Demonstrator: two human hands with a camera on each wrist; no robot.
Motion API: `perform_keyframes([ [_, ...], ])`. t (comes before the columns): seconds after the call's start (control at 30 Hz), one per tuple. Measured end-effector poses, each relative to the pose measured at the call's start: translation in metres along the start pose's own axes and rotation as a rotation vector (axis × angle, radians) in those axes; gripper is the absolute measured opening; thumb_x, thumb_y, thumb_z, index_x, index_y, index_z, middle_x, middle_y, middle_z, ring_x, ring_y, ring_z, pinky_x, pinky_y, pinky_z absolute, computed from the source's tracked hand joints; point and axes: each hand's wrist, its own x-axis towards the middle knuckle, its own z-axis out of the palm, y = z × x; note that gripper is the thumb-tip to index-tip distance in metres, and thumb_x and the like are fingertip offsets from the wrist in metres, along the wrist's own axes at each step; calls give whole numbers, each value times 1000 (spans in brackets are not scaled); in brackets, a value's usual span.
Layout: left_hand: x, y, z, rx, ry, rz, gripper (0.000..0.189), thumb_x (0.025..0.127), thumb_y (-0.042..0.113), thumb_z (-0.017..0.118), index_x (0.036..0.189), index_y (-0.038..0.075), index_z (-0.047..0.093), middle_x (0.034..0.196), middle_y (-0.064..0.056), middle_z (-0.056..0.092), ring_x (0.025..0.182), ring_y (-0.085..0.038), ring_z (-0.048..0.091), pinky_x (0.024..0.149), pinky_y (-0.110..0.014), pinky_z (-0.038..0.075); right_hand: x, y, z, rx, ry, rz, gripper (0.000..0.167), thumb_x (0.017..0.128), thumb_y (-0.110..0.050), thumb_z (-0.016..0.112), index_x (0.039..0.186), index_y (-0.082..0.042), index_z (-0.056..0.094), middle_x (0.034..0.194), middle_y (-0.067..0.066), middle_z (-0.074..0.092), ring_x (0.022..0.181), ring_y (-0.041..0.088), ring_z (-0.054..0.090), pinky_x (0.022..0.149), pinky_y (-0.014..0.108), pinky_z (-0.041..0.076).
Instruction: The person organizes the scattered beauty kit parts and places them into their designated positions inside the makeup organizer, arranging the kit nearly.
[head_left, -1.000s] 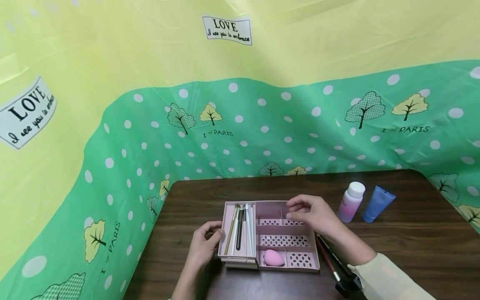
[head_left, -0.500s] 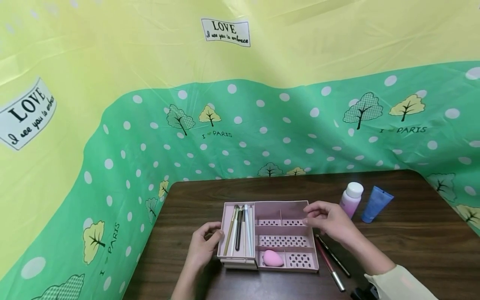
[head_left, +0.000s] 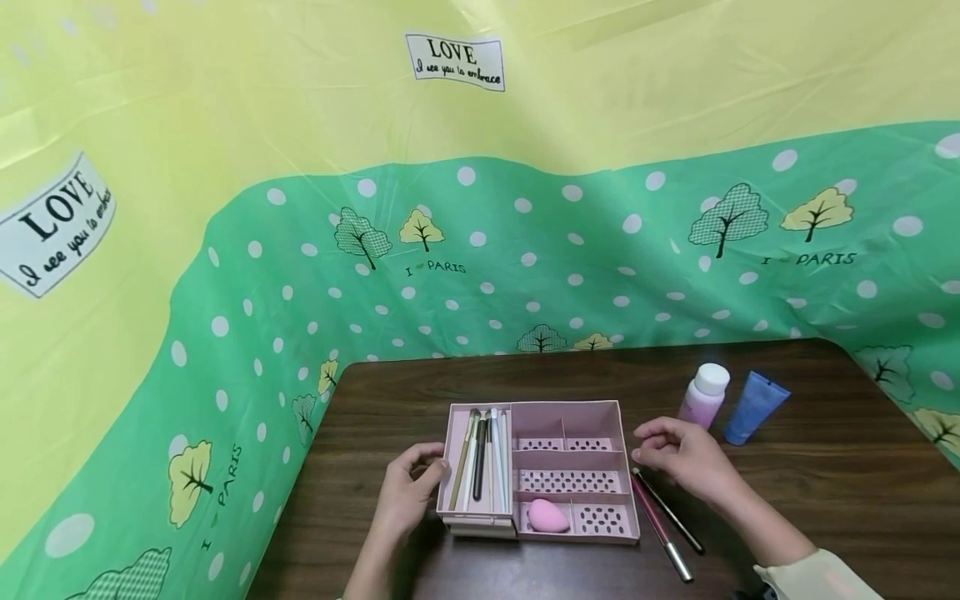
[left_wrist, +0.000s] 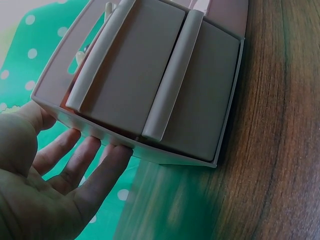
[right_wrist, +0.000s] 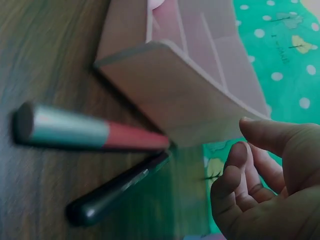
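Observation:
A pink organizer box (head_left: 592, 412) sits on the table, with makeup brushes (head_left: 477, 462) lying side by side in its left tray. In its front right section lies a pink makeup sponge (head_left: 548, 516). My left hand (head_left: 405, 490) rests against the box's left side, its fingertips touching the wall in the left wrist view. Two drawer fronts (left_wrist: 135, 70) show there, both closed. My right hand (head_left: 688, 457) hovers just right of the box, fingers loosely curled around nothing. Beneath it lie a red stick with a silver end (head_left: 662, 527) and a slim black stick (head_left: 675, 514).
A white-capped pink bottle (head_left: 707, 393) stands behind my right hand. Beside it is a blue tube (head_left: 756, 408). The dark wooden table (head_left: 405, 392) is bounded at the back and left by a green and yellow patterned cloth (head_left: 450, 308).
My right hand has drawn away from above the box's back right compartments, moving right and toward me past its side wall. The sticks beside the box show more fully. The left hand stays put.

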Motion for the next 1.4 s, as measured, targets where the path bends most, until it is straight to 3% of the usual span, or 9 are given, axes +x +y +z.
perform_keyframes([
  [0.5, 0, 4, 0, 6, 2, 6, 32, 94, 7, 68, 125, 0, 67, 108, -17, 61, 81, -17, 65, 62, -40, 63, -12, 34, -6, -204, -47, 0, 32, 81, -15, 82, 108, -1, 71, 84, 3, 69, 69, 10, 60, 57, 25, 50],
  [0.7, 1, 2, 0, 1, 2, 8, 31, 94, 6, 68, 124, 0, 67, 108, -18, 61, 81, -17, 65, 62, -40, 63, -13, 39, -5, -212, -75, 8, 32, 77, -13, 84, 105, -3, 71, 83, 2, 68, 70, 12, 59, 59, 24, 48],
  [0.93, -1, 1, 0, 3, -3, 11, 32, 95, 9, 68, 126, 1, 66, 109, -17, 62, 81, -17, 64, 62, -40, 63, -11, 43, -1, -275, -52, -30, 33, 71, -11, 87, 100, -6, 71, 80, 0, 66, 69, 8, 57, 60, 23, 46],
  [1.4, 0, 0, 0, 11, 1, 6, 33, 95, 10, 68, 127, 1, 67, 108, -16, 66, 84, -17, 65, 62, -40, 63, -11, 42, -1, -332, -4, -56, 26, 73, -12, 80, 98, -10, 74, 77, -4, 67, 68, 6, 57, 61, 23, 44],
])
